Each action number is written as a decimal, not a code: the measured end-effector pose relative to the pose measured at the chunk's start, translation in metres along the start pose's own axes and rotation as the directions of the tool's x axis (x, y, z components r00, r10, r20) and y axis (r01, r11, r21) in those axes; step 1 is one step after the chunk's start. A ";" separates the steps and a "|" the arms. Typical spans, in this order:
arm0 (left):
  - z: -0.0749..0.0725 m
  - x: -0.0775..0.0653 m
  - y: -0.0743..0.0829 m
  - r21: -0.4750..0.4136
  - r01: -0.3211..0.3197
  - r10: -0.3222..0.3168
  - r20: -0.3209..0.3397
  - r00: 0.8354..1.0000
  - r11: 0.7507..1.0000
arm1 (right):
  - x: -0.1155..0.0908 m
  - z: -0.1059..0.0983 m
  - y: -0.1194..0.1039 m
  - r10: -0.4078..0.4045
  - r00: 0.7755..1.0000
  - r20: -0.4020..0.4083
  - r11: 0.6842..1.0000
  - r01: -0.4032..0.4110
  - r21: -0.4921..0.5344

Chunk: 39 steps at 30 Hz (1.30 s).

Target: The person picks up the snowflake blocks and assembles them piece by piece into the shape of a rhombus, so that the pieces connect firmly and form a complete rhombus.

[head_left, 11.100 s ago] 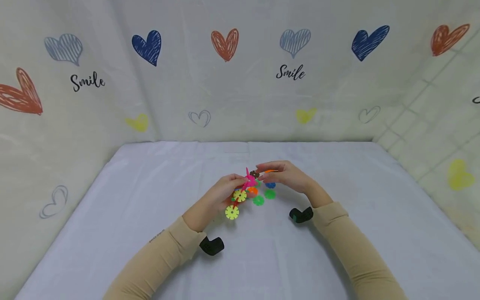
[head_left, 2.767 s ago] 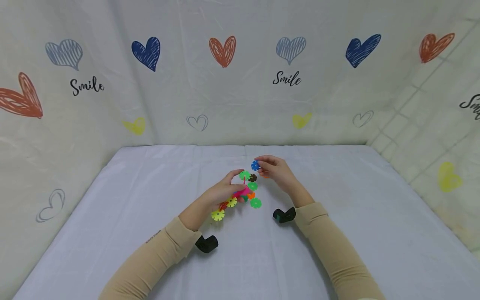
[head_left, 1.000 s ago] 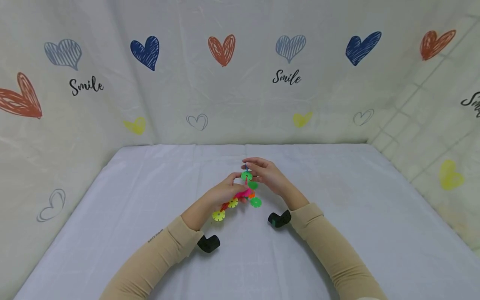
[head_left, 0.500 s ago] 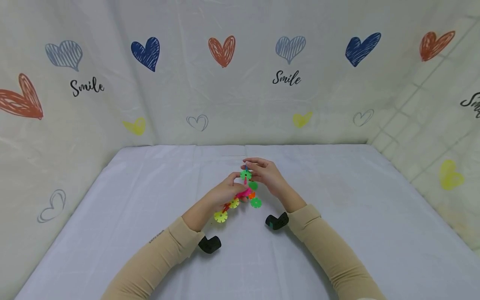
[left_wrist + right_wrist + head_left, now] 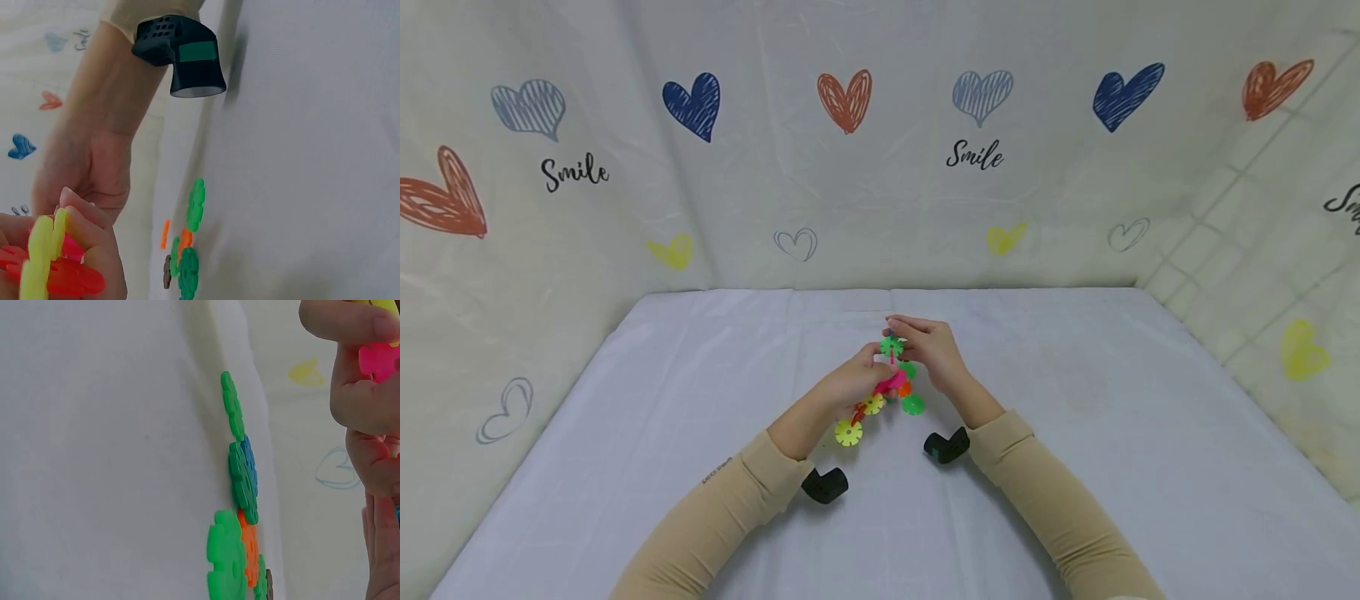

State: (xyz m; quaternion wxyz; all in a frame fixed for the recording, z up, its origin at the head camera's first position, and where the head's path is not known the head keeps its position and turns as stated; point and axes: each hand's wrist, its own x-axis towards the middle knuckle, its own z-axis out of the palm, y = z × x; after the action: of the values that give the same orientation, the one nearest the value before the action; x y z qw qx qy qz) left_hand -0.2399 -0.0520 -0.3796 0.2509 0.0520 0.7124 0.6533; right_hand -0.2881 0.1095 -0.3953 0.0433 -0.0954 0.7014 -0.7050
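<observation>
My left hand holds a chain of notched plastic discs joined edge to edge. Pink discs show by its thumb, and red pieces with yellow discs hang below toward the wrist. A green disc tops the chain. My right hand pinches a blue disc seen edge-on at that green disc's upper rim; fingers hide most of it. In the left wrist view, yellow discs and a red disc stick out from the left fingers.
Loose discs lie on the white cloth under the hands: green, orange, and in the right wrist view blue, dark green and brown. Black wrist cameras hang below both forearms. A printed curtain stands behind.
Since 2.8 seconds ago, the right hand has brought the blue disc leftward onto the green disc. A green disc has joined the chain since the oldest frame. Lately the hands shift only slightly.
</observation>
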 end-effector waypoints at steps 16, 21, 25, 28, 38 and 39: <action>-0.003 0.000 0.001 -0.025 0.002 -0.002 -0.006 1.000 1.000 | -0.001 -0.002 -0.004 0.048 0.997 0.061 0.998 -0.046 -0.036; -0.005 0.001 -0.002 -0.045 0.034 -0.035 -0.020 0.999 0.998 | -0.002 -0.002 -0.004 0.093 0.992 0.087 0.995 -0.090 -0.037; -0.009 0.003 -0.004 -0.045 0.080 -0.082 -0.026 0.996 0.996 | -0.001 -0.005 -0.005 0.116 0.990 0.076 0.992 -0.112 -0.050; -0.014 0.005 -0.004 -0.034 0.092 -0.093 -0.037 0.995 0.995 | 0.001 -0.008 -0.006 0.125 0.991 0.051 0.992 -0.123 -0.033; -0.027 0.003 -0.005 -0.140 0.109 -0.103 0.049 0.993 0.984 | 0.004 -0.019 -0.010 0.118 0.993 -0.008 0.992 -0.118 0.054; -0.028 0.003 -0.006 -0.149 0.113 -0.106 0.053 0.993 0.982 | 0.004 -0.020 -0.010 0.119 0.993 -0.013 0.991 -0.118 0.059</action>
State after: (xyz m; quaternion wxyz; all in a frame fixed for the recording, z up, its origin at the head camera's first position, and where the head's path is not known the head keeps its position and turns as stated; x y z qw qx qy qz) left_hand -0.2527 -0.0769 -0.3852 0.3054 0.0081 0.6566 0.6896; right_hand -0.2955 0.1284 -0.3850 0.0823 -0.0464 0.6855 -0.7219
